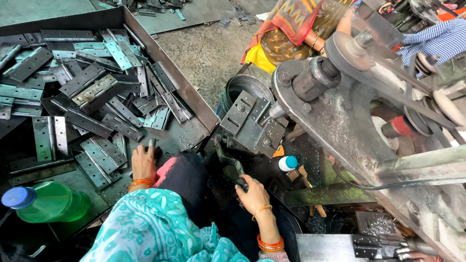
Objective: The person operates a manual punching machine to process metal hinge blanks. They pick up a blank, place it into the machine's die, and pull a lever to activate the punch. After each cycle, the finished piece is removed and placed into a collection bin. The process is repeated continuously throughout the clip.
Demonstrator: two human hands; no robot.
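My left hand [143, 161] rests at the near edge of a big metal tray [191, 94], its fingers closed on a dark metal hinge [152, 144] that pokes up past them. The tray holds several grey hinges [99, 92] in a loose heap. My right hand [252, 194] grips the black knob of a bent lever [227, 157] at the front of a drilling machine [330, 116]. Beyond the lever sits a dark steel fixture [250, 123] under the machine's spindle.
A green plastic bottle with a blue cap [46, 201] lies at the lower left. A small white bottle with a teal cap [287, 163] stands by the fixture. A metal bucket [245, 86] sits behind it. Another person in orange cloth [291, 29] sits at the top.
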